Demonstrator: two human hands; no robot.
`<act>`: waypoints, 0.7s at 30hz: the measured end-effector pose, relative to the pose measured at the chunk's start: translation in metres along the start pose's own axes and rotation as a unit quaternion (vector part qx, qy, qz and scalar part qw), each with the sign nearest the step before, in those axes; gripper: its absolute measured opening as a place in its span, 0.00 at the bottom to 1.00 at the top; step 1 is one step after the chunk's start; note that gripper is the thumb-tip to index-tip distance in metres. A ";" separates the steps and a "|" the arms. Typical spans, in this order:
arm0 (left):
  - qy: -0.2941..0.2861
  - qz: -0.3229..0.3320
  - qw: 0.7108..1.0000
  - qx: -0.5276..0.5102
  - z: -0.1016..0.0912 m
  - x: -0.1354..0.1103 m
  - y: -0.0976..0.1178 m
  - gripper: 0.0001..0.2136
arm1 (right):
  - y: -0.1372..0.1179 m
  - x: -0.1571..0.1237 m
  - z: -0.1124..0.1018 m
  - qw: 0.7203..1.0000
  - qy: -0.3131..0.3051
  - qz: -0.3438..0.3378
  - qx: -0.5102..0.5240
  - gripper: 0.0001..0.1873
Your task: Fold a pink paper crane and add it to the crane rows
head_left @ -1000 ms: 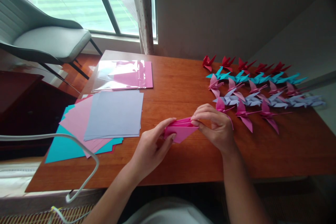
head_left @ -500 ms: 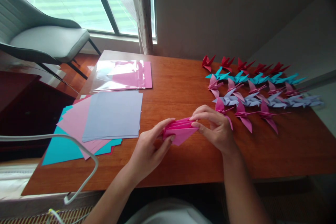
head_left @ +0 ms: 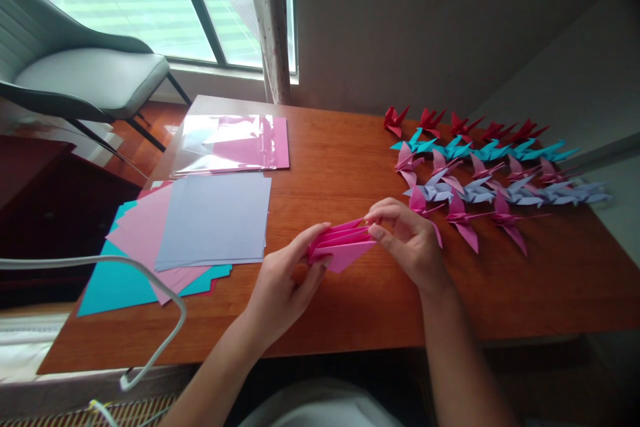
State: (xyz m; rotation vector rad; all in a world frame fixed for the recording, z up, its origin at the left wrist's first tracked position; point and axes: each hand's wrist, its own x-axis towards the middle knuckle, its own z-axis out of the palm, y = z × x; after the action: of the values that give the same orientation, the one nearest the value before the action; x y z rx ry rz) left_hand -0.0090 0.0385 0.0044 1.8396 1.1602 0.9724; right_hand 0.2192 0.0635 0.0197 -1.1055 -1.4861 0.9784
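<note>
A folded sheet of bright pink origami paper [head_left: 346, 252] is held above the table between both hands, its layers fanned apart along the top. My left hand [head_left: 285, 283] pinches its left end between thumb and fingers. At the opposite end, my right hand [head_left: 407, 237] grips the layers' edges with thumb and fingertips. Just past the right hand stand several bright pink paper cranes [head_left: 463, 219]. Beyond them run rows of lavender cranes [head_left: 480, 190], light pink cranes [head_left: 445, 167], turquoise cranes [head_left: 457, 147] and red cranes [head_left: 460, 125].
On the left of the wooden table [head_left: 330, 167] lies a fanned stack of coloured paper, with lavender sheets [head_left: 213, 220] on top. A clear plastic packet [head_left: 225, 143] of pink paper lies behind it. A white cable [head_left: 170, 340] loops at the near left; a chair [head_left: 95, 73] stands by the window.
The layers of the pink folded paper look slightly wider apart at the top. Both hands keep their hold with only a small shift; everything else stays put.
</note>
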 end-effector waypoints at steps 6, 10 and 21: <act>0.071 0.049 0.994 0.071 0.004 -0.001 -0.003 0.24 | 0.006 0.001 0.003 0.994 0.099 -0.001 0.050 0.05; 0.103 0.106 0.979 0.141 0.009 -0.002 -0.003 0.29 | 0.003 0.002 0.011 0.996 0.051 0.022 0.066 0.04; 0.082 0.181 0.946 0.258 0.013 -0.007 -0.006 0.32 | 0.003 0.001 0.019 0.991 0.024 0.084 0.100 0.03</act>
State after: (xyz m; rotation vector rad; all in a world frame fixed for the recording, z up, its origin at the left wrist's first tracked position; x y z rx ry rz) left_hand -0.0020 0.0312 -0.0082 2.4962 1.2900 1.1119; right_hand 0.2014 0.0642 0.0134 -1.1122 -1.2414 1.1818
